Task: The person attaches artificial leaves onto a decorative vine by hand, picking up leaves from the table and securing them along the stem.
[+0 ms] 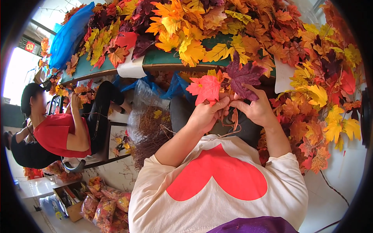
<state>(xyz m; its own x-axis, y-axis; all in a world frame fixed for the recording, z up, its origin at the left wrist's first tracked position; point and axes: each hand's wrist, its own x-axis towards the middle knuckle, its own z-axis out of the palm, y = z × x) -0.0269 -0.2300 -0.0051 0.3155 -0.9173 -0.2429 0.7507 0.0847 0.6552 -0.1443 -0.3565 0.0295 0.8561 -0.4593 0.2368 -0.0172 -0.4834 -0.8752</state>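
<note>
Now red leaf (204, 88) in left fingers (219, 104), purple leaf (243, 77) right.

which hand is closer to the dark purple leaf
Right. The right hand pinches the dark purple leaf from below; the left hand holds the red leaf beside it.

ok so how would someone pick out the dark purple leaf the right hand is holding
Start at the green table heaped with orange and yellow fake maple leaves. Just below its front edge, the person's two hands meet; the right hand holds the purple leaf. It is the lone deep plum one there, right of the red leaf above the left hand.
</note>
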